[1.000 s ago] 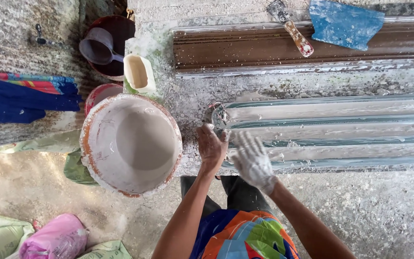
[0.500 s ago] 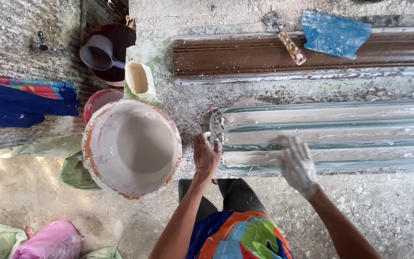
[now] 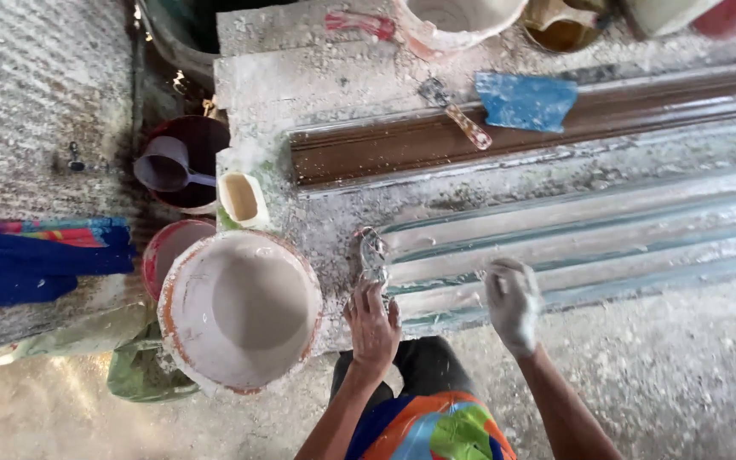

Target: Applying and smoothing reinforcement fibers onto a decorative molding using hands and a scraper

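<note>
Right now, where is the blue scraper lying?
In the head view, the blue scraper lies at the upper right, on the brown moulding, just right of the putty knife and far from both hands.

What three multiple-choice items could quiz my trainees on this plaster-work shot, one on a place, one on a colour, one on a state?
1. Where is the big basin?
A. beside the left hand
B. on the brown moulding
C. behind the person

2. What colour is the flat scraper on the brown moulding?
A. yellow
B. blue
C. black

3. How does the right hand look?
A. clean and dry
B. holding a brush
C. coated in white paste

Answers: A, the basin sits just left of the left hand; B, the scraper is blue; C, white paste covers the right hand, which holds nothing.
</note>
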